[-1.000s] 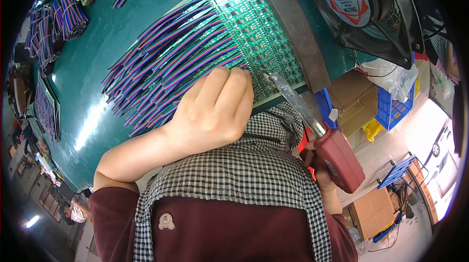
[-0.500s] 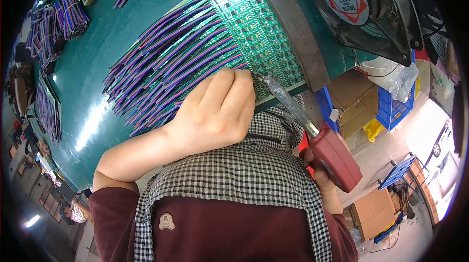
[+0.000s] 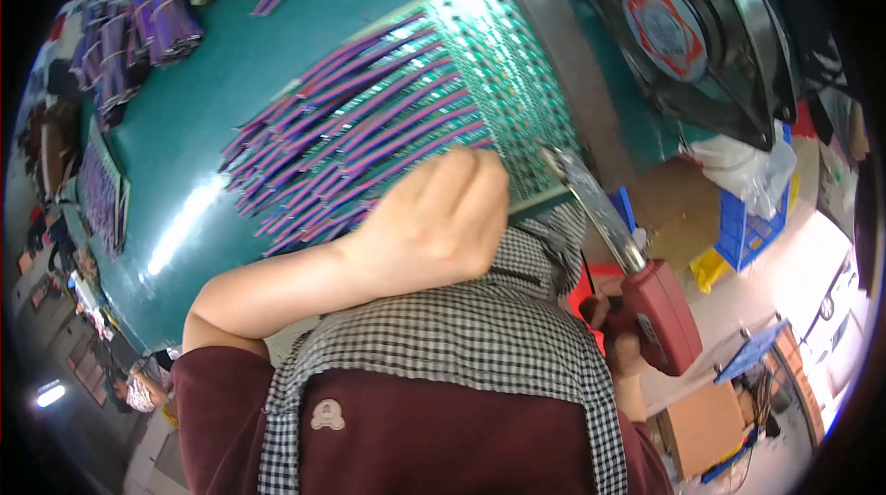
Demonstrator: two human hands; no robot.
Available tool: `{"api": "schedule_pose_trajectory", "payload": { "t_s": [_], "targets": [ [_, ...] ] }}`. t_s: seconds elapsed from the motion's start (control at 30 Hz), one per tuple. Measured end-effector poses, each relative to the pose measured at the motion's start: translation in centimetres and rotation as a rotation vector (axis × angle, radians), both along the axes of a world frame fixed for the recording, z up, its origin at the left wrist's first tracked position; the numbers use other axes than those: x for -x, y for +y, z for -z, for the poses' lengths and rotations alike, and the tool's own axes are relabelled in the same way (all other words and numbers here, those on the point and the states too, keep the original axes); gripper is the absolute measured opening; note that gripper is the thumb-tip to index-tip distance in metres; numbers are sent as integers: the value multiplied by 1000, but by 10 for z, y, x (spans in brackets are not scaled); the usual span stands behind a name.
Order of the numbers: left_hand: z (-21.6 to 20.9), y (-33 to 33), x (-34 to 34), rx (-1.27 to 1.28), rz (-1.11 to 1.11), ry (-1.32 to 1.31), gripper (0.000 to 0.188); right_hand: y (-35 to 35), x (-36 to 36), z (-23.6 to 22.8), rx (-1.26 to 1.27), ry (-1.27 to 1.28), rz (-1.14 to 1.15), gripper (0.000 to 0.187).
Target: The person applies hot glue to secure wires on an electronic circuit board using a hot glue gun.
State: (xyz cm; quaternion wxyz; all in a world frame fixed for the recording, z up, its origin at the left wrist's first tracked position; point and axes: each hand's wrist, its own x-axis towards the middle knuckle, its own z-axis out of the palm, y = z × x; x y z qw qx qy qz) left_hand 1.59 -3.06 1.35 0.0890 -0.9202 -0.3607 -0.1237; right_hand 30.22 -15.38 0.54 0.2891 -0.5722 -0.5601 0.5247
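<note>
A green circuit board panel (image 3: 512, 80) lies on the table, with rows of small parts. Many thin ribbon wires in purple, red and blue (image 3: 369, 126) fan out from it to the left. My left hand (image 3: 443, 214) is closed near the panel's front edge, beside the nearest wires; its curled fingers hide whatever they pinch. In my right hand (image 3: 623, 333) is a dark red soldering gun (image 3: 664, 315), gripped by its handle. Its metal barrel is wrapped in shiny foil-like material, and the tip points at the panel's near right part, apart from my left fingers.
A dark metal bar (image 3: 563, 43) runs along the panel's right side. Beyond it stands a black fan (image 3: 688, 34). Tied wire bundles (image 3: 171, 20) and another wired panel (image 3: 101, 190) are on the left. Past the table's right edge are a blue crate (image 3: 752, 227) and a cardboard box (image 3: 706, 426).
The whole view has shifted, blurring slightly. My right hand has drawn the soldering gun's tip rightward, away from my left fingers. The left hand stays closed near the same spot on the panel.
</note>
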Motion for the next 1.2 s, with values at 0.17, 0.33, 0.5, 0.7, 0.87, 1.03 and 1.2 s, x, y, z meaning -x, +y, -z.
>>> {"api": "schedule_pose_trajectory", "payload": {
  "t_s": [0.17, 0.33, 0.5, 0.7, 0.87, 1.03, 1.2],
  "targets": [
    [-20, 12, 2, 228, -101, -77, 23, 10, 28, -17, 192, 317, 428, 90],
    [-7, 105, 71, -119, -400, -206, 19, 11, 31, -15, 92, 245, 448, 86],
    [4, 141, 86, 199, -511, -272, 18, 8, 30, -9, 70, 265, 429, 86],
    [7, 152, 92, 207, -467, -206, 16, 3, 17, -6, 170, 409, 331, 96],
    [-47, 112, 62, 607, -432, -721, 16, 0, 14, -4, 198, 431, 353, 97],
    [-39, 22, 10, 713, -152, -563, 16, 5, 20, -9, 212, 480, 392, 97],
    [-4, -1, 2, 381, -56, -412, 27, 1, 17, -9, 121, 462, 346, 93]
  ]
}}
